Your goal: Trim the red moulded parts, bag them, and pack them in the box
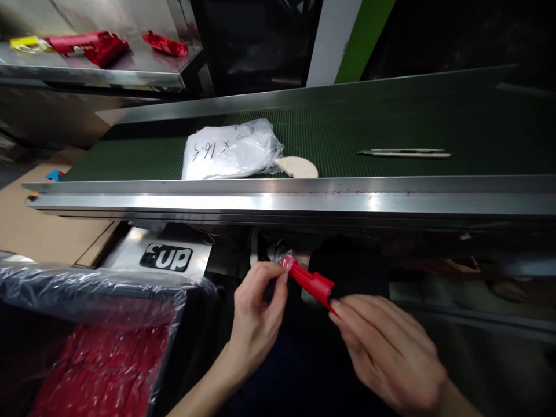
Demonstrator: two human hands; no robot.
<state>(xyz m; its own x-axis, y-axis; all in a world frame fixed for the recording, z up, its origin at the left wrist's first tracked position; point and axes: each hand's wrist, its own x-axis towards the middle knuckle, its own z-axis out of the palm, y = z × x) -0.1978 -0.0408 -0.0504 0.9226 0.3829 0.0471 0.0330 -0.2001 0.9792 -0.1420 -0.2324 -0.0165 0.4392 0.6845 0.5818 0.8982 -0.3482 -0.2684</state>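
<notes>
A small red plastic part [311, 282] is held between both hands, low in the middle, below the conveyor's steel edge. My left hand [256, 310] pinches the part's upper left end, where a bit of clear film [284, 260] wraps it. My right hand [386, 344] grips the lower right end with closed fingers. The part is tilted, running from upper left to lower right.
A green conveyor belt [391, 133] with a steel rail [304, 200] carries a white plastic bag [230, 150] with writing, a beige disc [299, 167] and a thin knife-like tool [403, 153]. A bin of red parts in clear plastic [99, 353] sits lower left. Red pieces [99, 46] lie on a steel shelf.
</notes>
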